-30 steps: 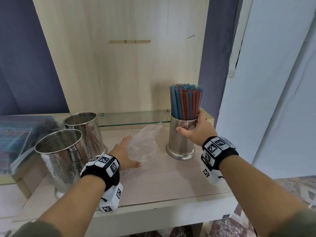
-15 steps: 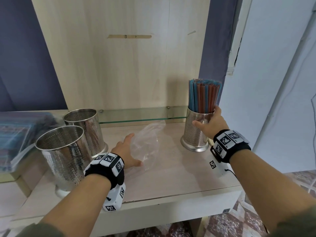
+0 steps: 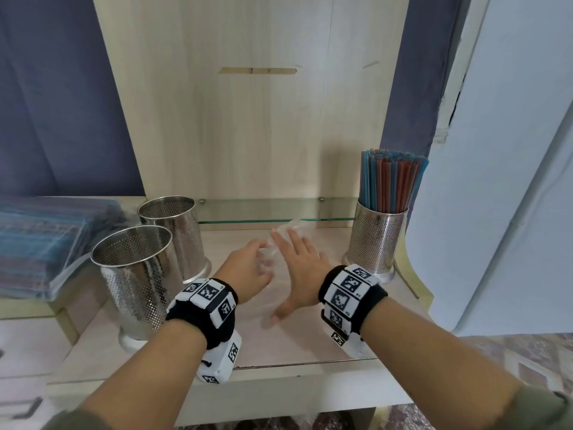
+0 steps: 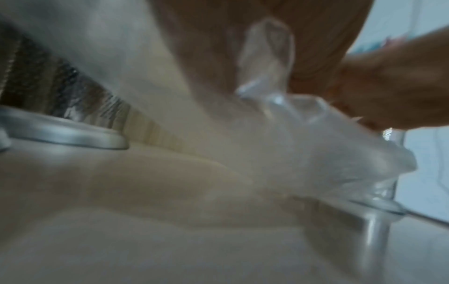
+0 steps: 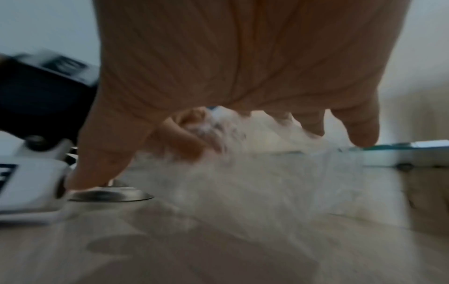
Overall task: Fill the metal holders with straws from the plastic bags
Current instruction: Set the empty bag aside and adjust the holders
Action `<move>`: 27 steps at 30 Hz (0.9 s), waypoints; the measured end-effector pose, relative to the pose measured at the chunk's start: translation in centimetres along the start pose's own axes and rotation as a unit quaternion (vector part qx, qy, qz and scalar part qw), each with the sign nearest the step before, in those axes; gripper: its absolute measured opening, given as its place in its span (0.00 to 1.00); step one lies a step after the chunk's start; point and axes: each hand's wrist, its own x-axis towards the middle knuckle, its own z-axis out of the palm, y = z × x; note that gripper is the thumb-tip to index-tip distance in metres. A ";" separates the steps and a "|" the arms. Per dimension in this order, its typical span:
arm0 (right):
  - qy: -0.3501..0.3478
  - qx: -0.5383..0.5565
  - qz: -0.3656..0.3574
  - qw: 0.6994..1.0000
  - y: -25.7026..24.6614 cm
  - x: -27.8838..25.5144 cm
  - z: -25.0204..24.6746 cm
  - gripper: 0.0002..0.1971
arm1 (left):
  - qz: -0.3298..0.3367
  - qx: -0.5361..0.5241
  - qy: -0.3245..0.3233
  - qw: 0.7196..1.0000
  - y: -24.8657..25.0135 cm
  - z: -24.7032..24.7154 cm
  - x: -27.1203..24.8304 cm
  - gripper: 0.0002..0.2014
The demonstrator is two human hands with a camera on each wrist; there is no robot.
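A perforated metal holder [image 3: 376, 243] packed with blue and red straws [image 3: 392, 184] stands at the right end of the shelf. Two empty metal holders [image 3: 133, 274] [image 3: 173, 231] stand at the left. A crumpled, empty clear plastic bag [image 3: 294, 228] lies between them, blurred in the wrist views [image 4: 316, 153] [image 5: 243, 173]. My left hand [image 3: 251, 265] grips a fold of this bag; its curled fingers [image 5: 184, 138] show in the right wrist view. My right hand [image 3: 297, 262] hovers over the bag with spread, straight fingers [image 5: 362, 130] touching the plastic.
A clear bag full of blue and red straws [image 3: 37, 243] lies on the lower ledge at far left. A glass strip [image 3: 263, 212] runs along the back of the shelf. A wooden panel rises behind, and a pale wall stands close on the right.
My right hand has let go of the filled holder, left at the shelf's right end, and has come left onto the empty bag. My left hand has gathered the bag.
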 end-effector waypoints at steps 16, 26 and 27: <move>0.075 0.584 -0.117 0.800 -0.7 -4.8 -6.0 0.38 | 0.258 0.015 0.128 0.958 4.5 -2.3 -2.3 0.49; 0.254 0.319 -0.276 0.870 -2.1 -5.0 -6.5 0.38 | 0.212 -0.082 0.101 0.969 6.4 -6.3 -4.9 0.53; 0.285 0.306 -0.258 0.871 -1.9 -4.4 -6.3 0.38 | 0.199 -0.031 0.104 0.974 6.4 -7.0 -5.4 0.53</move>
